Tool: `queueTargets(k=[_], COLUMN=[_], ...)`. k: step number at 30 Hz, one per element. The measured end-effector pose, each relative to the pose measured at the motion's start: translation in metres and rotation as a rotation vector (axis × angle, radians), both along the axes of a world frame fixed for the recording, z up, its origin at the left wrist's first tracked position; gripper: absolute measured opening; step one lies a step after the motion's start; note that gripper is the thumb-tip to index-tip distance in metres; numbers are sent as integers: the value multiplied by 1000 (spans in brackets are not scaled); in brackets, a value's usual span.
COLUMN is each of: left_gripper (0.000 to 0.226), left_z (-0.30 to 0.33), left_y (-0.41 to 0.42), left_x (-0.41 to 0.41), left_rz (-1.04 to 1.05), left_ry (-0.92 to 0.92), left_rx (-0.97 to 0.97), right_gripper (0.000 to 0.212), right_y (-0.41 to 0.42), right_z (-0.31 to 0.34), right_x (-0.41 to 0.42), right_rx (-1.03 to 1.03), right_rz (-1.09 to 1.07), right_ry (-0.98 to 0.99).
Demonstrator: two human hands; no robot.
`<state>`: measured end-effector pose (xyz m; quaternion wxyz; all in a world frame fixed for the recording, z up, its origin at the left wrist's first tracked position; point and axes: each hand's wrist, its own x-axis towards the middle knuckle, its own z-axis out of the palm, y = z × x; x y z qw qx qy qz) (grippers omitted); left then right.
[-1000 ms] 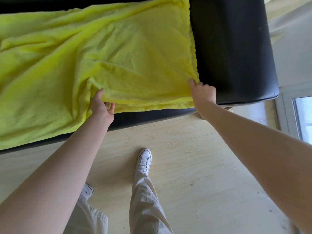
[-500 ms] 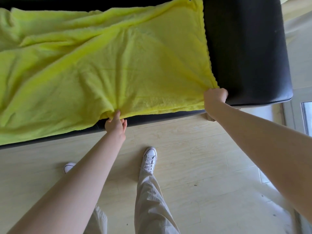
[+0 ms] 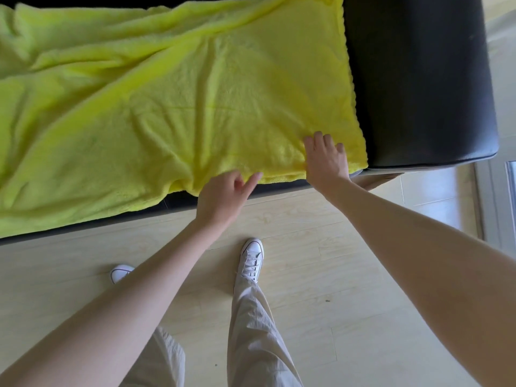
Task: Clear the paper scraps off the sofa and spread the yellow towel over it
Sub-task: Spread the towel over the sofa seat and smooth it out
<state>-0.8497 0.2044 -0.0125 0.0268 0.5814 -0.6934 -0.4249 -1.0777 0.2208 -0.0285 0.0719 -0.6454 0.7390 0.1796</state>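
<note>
Head view: the left hand [image 3: 223,195] has let go of the towel [image 3: 173,107], its grip loose at the hem, and just right of it the right hand [image 3: 325,160] now presses flat, fingers spread. The towel lies wrinkled over the sofa [image 3: 418,79], so smoothing remains.

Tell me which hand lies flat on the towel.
The right hand, fingers spread, palm down near the yellow towel corner. The left hand sits at the front edge, fingers curled.
</note>
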Motion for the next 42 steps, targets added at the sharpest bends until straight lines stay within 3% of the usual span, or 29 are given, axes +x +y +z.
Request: queueTargets(k=[2,3,6,8,14,16,18,20,22,24,27,31,35,42], left_gripper=[22,20,28,23,14,17,25,31,28,26,23,20,23,29], left_z=[-8,-14,-30,-38,-30,-32,-36,-37,-34,-28,-12,-2,-12,-35], left_y=[-10,-14,-21,-22,-20,-15,-14,-16,-21,-28,-49,-99,-170,-307], left_x=[-1,-1,2,4,1,3,4,3,-1,-3,2,20,43,56], left_rz=[-197,-278,-437,-501,-415,-474,-541,-567,-504,-434,-309,-124,-45,-91], left_ry=[-24,-89,-330,-381,-36,-42,-154,-238,-208,-172,-156,-91,-82,-134], left_rx=[-396,-483,-427,-430,-706,-608,-337,-120,5,89,-5,-245,-441,-564], right_gripper=[44,43,37,32,24,30,40,36,20,16,22,24,37,57], right_y=[8,12,20,21,26,27,23,14,1,-12,-46,-109,-170,-255], right_z=[-2,-3,-8,-13,-5,-2,1,4,8,11,25,33,17,-13], right_x=[-2,-2,0,1,-13,-18,-20,-19,-18,-19,-15,-5,-4,-25], right_rx=[-107,-110,-45,-55,-282,-167,127,384,432,433,328,105,9,-234], right_rz=[112,183,279,260,346,297,250,120,16,-10,-15,-57,-113,-357], right_ry=[1,-6,-11,20,72,63,-29,-150,-231,-182,-123,-192,-243,-334])
